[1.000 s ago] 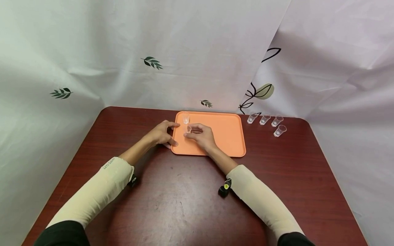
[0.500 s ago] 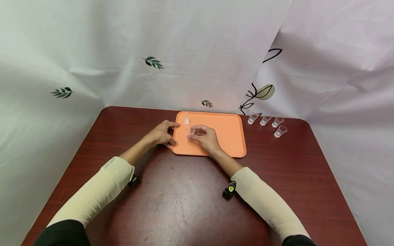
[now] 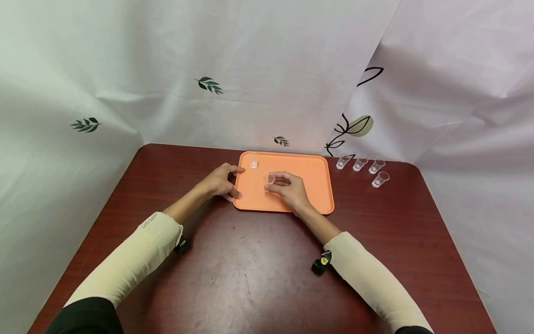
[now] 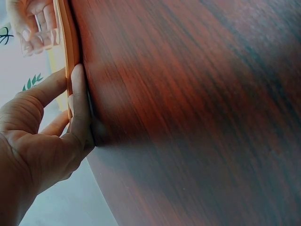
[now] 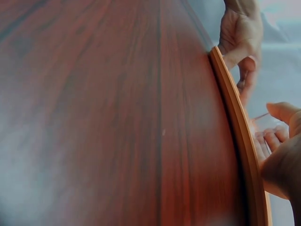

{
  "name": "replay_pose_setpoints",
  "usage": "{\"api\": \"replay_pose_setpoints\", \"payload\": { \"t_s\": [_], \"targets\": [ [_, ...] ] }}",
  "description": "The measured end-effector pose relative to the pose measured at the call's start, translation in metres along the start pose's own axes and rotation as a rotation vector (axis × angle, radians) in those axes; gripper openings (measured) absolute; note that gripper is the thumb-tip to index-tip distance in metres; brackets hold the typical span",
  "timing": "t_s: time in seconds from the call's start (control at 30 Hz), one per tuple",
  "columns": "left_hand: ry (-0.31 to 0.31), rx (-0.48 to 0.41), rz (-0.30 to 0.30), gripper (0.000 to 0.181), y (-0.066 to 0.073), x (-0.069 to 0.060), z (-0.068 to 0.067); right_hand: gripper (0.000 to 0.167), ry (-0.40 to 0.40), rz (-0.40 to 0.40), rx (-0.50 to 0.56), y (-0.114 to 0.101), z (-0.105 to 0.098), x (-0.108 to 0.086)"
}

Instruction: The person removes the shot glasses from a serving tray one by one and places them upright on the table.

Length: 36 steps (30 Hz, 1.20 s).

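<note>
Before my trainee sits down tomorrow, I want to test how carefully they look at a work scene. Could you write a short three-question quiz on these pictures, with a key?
1. Count: how many clear cups are on the wood-grain table, to the right of the orange tray?

2. True or false: the left hand grips the orange tray at its left edge.

3. Multiple choice: what does the right hand hold?
A) the tray's rim
B) a single clear cup
C) nothing

Key: 1. Four. 2. True. 3. B, a single clear cup.
</note>
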<state>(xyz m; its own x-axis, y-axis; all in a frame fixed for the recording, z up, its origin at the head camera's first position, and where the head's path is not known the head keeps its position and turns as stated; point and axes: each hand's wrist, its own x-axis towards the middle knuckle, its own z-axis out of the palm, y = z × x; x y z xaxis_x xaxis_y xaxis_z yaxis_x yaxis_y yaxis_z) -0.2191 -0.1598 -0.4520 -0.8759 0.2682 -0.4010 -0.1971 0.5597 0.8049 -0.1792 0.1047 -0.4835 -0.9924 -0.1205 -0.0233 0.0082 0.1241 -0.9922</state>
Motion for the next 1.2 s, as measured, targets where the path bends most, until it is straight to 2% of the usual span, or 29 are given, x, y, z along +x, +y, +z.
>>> {"api": "replay_pose_setpoints", "payload": {
  "t_s": [0.2, 0.37, 0.63, 0.87, 1.2],
  "targets": [
    [-0.004, -0.002, 0.002, 0.098, 0.001, -0.002, -0.001, 0.041, 0.029, -0.010, 0.004, 0.001, -0.015, -0.004],
    [-0.003, -0.004, 0.006, 0.099, 0.001, -0.001, 0.000, 0.041, 0.056, 0.012, 0.020, 0.000, -0.029, -0.007],
    [0.001, 0.005, -0.002, 0.098, 0.000, -0.002, 0.001, 0.044, 0.092, 0.030, 0.105, 0.000, -0.046, -0.010],
    [0.001, 0.020, 0.004, 0.098, 0.001, -0.002, 0.001, 0.046, 0.119, 0.046, 0.138, 0.001, -0.060, -0.016],
    [-0.010, -0.001, -0.002, 0.098, 0.000, -0.002, 0.000, 0.047, 0.165, 0.052, 0.144, 0.001, -0.080, -0.021]
  ]
}}
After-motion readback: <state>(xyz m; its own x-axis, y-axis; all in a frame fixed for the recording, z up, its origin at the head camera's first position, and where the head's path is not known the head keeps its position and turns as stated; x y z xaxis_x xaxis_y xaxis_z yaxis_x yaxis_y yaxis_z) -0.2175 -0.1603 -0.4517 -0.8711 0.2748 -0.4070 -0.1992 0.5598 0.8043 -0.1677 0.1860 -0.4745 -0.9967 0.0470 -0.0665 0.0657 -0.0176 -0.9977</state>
